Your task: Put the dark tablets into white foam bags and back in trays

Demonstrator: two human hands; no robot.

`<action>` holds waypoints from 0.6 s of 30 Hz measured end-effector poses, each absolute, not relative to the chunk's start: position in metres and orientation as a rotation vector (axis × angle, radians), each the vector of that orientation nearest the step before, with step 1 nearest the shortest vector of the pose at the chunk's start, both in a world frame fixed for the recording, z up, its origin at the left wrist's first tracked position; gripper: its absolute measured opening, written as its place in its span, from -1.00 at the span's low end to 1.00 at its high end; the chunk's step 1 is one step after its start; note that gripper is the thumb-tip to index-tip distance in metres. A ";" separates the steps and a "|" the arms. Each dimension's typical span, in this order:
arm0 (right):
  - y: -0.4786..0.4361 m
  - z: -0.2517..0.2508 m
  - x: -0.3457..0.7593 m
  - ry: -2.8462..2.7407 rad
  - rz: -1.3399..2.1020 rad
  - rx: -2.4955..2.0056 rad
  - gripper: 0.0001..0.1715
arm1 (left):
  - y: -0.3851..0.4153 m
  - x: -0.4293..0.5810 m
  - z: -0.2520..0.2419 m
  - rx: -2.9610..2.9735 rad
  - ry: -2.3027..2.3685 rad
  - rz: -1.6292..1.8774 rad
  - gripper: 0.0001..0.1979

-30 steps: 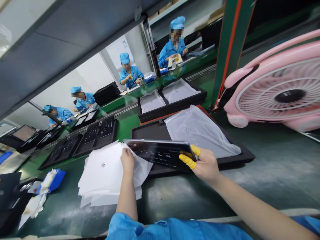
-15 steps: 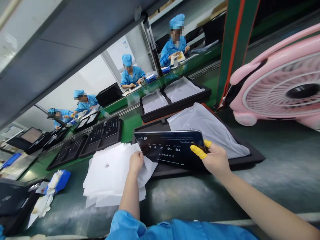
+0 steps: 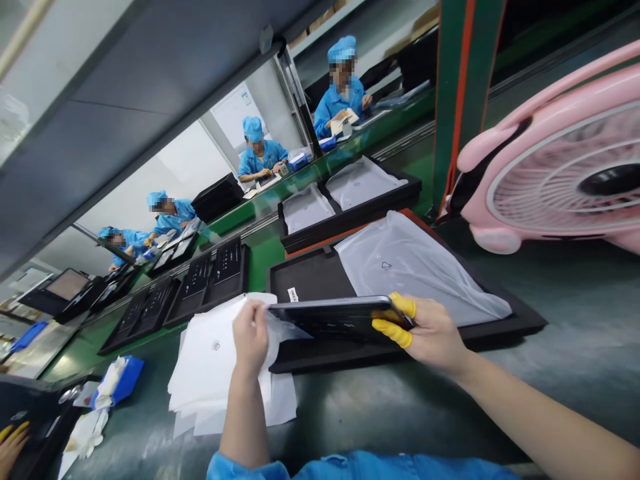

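Observation:
My right hand (image 3: 434, 332), with yellow finger cots on thumb and finger, grips the right end of a dark tablet (image 3: 325, 325). The tablet is held tilted, so its top edge faces me and its printed front shows only faintly. My left hand (image 3: 250, 337) is closed on the edge of a translucent white plastic sleeve (image 3: 286, 327) at the tablet's left end. How far the tablet sits inside the sleeve is hard to see. Beneath that hand lies a stack of white sleeves (image 3: 203, 373). Behind the tablet, a black foam tray (image 3: 313, 272) holds a sleeved item (image 3: 400, 267).
A second foam tray (image 3: 345, 217) with two sleeved items sits behind. Black trays of tablets (image 3: 200, 277) line the green belt at left. A pink fan (image 3: 565, 153) stands right. A blue box (image 3: 125, 383) and another person's hand (image 3: 14, 445) are at lower left. Co-workers sit opposite.
The tablet has tipped from showing its front to nearly edge-on and moved slightly lower. My left hand has shifted left, with the sleeve edge raised. Another person's hand has appeared at lower left.

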State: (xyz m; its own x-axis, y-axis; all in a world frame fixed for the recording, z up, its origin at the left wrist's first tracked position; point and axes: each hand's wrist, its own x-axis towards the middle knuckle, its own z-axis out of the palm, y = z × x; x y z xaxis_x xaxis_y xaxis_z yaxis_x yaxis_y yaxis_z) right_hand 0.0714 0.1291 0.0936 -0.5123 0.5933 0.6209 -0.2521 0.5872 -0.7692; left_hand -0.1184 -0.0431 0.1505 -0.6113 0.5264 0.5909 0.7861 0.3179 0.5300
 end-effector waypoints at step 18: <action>0.109 0.075 0.025 -1.345 1.616 -0.583 -0.49 | 0.015 -0.092 0.186 -1.647 -2.164 -1.284 -0.83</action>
